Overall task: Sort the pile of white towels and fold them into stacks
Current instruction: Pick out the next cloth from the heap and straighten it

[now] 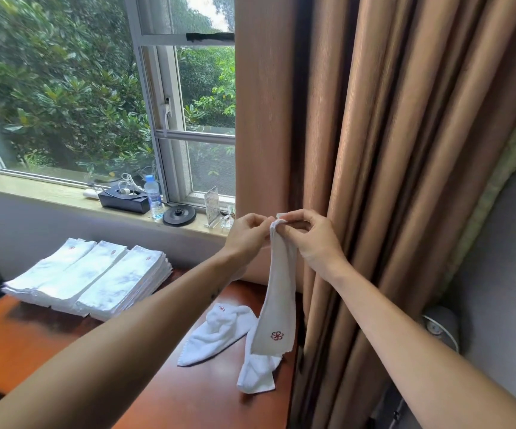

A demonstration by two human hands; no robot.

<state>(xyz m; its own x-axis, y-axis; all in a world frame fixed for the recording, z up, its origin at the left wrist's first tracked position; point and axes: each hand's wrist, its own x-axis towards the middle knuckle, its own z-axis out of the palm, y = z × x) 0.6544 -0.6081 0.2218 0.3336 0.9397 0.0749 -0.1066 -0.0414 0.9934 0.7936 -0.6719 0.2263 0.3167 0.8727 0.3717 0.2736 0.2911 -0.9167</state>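
Note:
A white towel [278,292] with a red flower mark hangs in the air over the right end of the wooden table [21,342]. My left hand [245,235] and my right hand [310,236] both pinch its top edge, close together. Two crumpled white towels lie on the table under it, one [219,335] to the left and one [258,371] below the hanging end. Three stacks of folded white towels [95,280] stand side by side at the table's far left.
A brown curtain [374,150] hangs right behind the hands. The windowsill [49,196] carries a black box, a water bottle [153,196], a round black base and a small clear stand. A grey round object sits low at the right.

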